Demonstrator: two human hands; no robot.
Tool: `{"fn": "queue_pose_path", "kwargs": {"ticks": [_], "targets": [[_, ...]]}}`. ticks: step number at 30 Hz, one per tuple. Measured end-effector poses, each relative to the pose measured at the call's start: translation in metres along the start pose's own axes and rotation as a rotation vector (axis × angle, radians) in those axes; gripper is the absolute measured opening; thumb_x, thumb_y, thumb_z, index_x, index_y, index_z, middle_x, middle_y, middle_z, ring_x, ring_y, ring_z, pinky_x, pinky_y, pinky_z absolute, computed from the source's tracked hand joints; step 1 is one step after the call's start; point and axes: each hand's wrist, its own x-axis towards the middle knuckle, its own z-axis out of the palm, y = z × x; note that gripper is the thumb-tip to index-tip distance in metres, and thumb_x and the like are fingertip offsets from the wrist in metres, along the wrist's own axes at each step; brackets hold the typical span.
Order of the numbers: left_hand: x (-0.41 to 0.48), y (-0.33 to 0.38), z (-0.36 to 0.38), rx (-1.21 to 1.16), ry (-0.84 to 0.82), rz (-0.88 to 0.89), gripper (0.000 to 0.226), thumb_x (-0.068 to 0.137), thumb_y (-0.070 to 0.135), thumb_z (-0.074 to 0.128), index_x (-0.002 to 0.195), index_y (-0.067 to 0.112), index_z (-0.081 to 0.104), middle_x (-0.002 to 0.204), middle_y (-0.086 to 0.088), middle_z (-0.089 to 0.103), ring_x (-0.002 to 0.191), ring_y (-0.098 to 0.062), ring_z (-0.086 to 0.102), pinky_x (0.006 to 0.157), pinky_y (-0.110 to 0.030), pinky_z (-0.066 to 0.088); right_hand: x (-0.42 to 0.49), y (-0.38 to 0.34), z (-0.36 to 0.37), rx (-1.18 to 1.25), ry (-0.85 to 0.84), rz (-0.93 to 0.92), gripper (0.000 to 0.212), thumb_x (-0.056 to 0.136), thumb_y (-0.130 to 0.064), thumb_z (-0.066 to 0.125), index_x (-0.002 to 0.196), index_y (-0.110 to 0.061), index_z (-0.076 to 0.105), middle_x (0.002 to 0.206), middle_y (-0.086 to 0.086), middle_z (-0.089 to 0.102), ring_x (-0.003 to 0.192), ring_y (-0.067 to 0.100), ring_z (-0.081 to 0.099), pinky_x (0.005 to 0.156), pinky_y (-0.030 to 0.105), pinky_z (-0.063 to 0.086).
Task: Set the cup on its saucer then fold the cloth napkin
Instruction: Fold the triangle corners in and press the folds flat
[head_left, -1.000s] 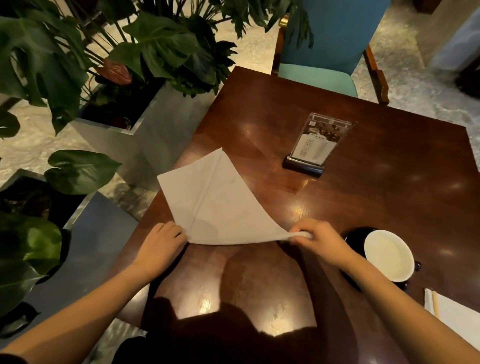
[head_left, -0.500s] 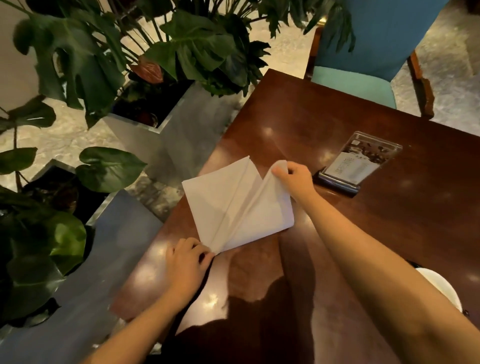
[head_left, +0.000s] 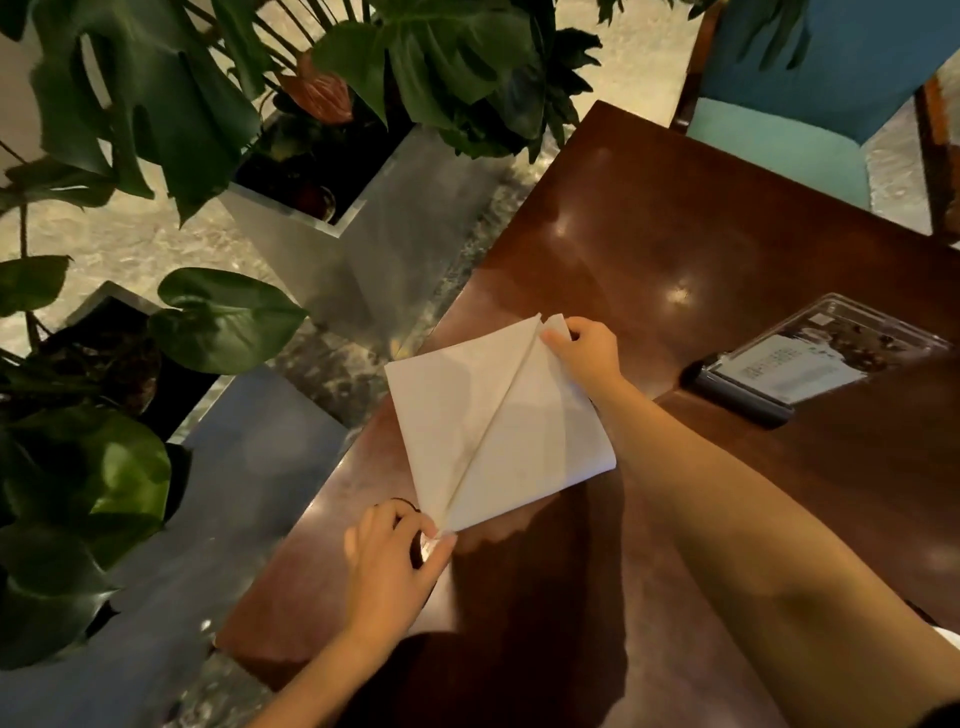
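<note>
A white cloth napkin (head_left: 493, 431) lies on the dark wooden table (head_left: 701, 249) near its left edge, with a diagonal fold line running from its near corner to its far corner. My left hand (head_left: 395, 561) pinches the near corner against the table. My right hand (head_left: 587, 353) grips the folded-over corner at the far end, laid on the corner beneath. The cup and saucer are almost wholly out of frame; only a white sliver (head_left: 948, 636) shows at the right edge.
A clear menu stand (head_left: 815, 358) on a dark base sits right of the napkin. A teal chair (head_left: 789, 140) stands at the table's far side. Metal planters (head_left: 353, 234) with large-leaved plants (head_left: 156, 104) crowd the floor beside the table's left edge.
My right hand has carried the napkin's right corner up and across to the far corner, folding it along the diagonal. The left hand kept pinning the near corner. The view shifted left, losing the cup.
</note>
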Motion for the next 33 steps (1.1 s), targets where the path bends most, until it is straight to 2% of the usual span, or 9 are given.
{"fn": "queue_pose_path", "kwargs": {"ticks": [3,6,10,12,15,18,21,27,33], "targets": [[-0.001,0.002,0.002,0.043,-0.006,0.019,0.028,0.079,0.052,0.046,0.070,0.029,0.058,0.082,0.012,0.047,0.088,-0.007,0.040,0.075,-0.024,0.017,0.004,0.001,0.005,-0.094,0.022,-0.039,0.038,0.085,-0.031,0.056,0.050,-0.020,0.047,0.052,0.001,0.046,0.059,0.017,0.043,0.073,0.035,0.033],[0.001,0.006,0.001,0.058,-0.007,0.004,0.028,0.082,0.046,0.041,0.067,0.026,0.056,0.081,0.009,0.047,0.085,-0.011,0.043,0.074,-0.024,0.017,0.009,0.004,0.009,-0.122,0.052,-0.081,0.027,0.083,-0.036,0.058,0.066,-0.016,0.059,0.064,0.001,0.056,0.079,0.027,0.054,0.083,0.048,0.041],[0.001,0.013,0.000,0.102,-0.029,-0.001,0.027,0.082,0.041,0.039,0.070,0.022,0.053,0.085,0.006,0.047,0.087,-0.016,0.045,0.075,-0.025,0.017,0.011,0.005,0.009,-0.195,0.071,-0.121,0.018,0.084,-0.039,0.061,0.085,-0.022,0.058,0.076,-0.006,0.053,0.092,0.023,0.047,0.084,0.039,0.032],[0.003,0.019,-0.002,0.117,0.026,0.028,0.025,0.083,0.039,0.042,0.083,0.018,0.055,0.097,0.002,0.048,0.093,-0.020,0.045,0.078,-0.028,0.021,0.011,0.002,0.007,-0.276,0.106,-0.146,0.029,0.088,-0.041,0.056,0.106,-0.018,0.060,0.099,0.001,0.059,0.103,0.023,0.046,0.089,0.036,0.031],[0.018,0.036,0.002,0.111,0.046,0.211,0.041,0.088,0.031,0.043,0.126,0.014,0.047,0.135,-0.006,0.045,0.124,-0.024,0.041,0.101,-0.036,0.025,-0.006,-0.008,0.006,-0.341,0.132,-0.288,0.047,0.094,-0.041,0.042,0.132,-0.014,0.046,0.131,0.006,0.051,0.123,0.025,0.041,0.104,0.038,0.030],[0.035,0.048,0.020,0.301,-0.139,0.335,0.052,0.096,0.032,0.030,0.144,0.011,0.029,0.151,-0.009,0.030,0.141,-0.025,0.023,0.111,-0.047,0.020,-0.051,-0.008,0.023,-0.419,-0.224,-0.679,0.057,0.095,-0.045,0.025,0.143,-0.015,0.033,0.148,0.007,0.039,0.138,0.024,0.032,0.116,0.045,0.022],[0.038,0.041,0.033,0.376,-0.267,0.199,0.057,0.098,0.040,0.015,0.143,0.006,0.029,0.150,-0.012,0.031,0.143,-0.025,0.018,0.112,-0.049,0.018,-0.082,0.009,0.040,-0.702,-0.515,-0.941,0.064,0.095,-0.048,0.004,0.147,-0.014,0.022,0.156,0.004,0.020,0.145,0.020,0.011,0.120,0.039,0.003],[0.035,0.037,0.034,0.402,-0.230,0.198,0.062,0.094,0.042,0.026,0.144,0.005,0.023,0.153,-0.011,0.025,0.143,-0.022,0.013,0.113,-0.046,0.015,-0.056,0.021,0.043,-0.811,-0.515,-0.903,0.061,0.095,-0.052,0.005,0.149,-0.024,0.007,0.159,-0.005,0.004,0.145,0.013,-0.005,0.118,0.038,-0.005],[0.037,0.036,0.034,0.409,-0.252,0.184,0.062,0.093,0.042,0.027,0.143,0.006,0.027,0.153,-0.010,0.026,0.143,-0.021,0.013,0.113,-0.045,0.012,-0.006,0.006,0.031,-0.914,-0.351,-0.835,0.059,0.097,-0.047,0.008,0.149,-0.020,0.015,0.158,0.000,0.015,0.146,0.020,0.007,0.119,0.045,0.005]]}}
